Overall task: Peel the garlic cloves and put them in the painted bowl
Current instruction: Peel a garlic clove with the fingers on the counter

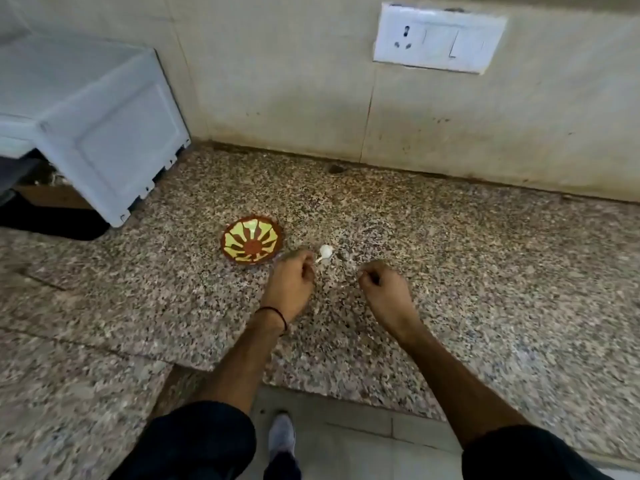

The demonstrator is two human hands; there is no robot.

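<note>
Hazard, first entry: garlic lay loose and unsteadied on the speckled table, so a careless nudge would likely have rolled it off toward the wall. Hazard, second entry: papery skin, once torn, could have scattered or dropped into the painted bowl along with the cloves, and small pieces would have been easily lost against the mottled stone.

Position: garlic, white and whole-looking, sat just to the right of the bowl and apart from it, beyond and between both hands.

Left hand: fingers curled in, just beside the garlic's stalk; contact not discernible.

Right hand: fingers likewise curled, near the garlic but apart from it.

Whether either hand pinched a clove or skin could not be told.

Bowl: no clove discernible inside.
</note>
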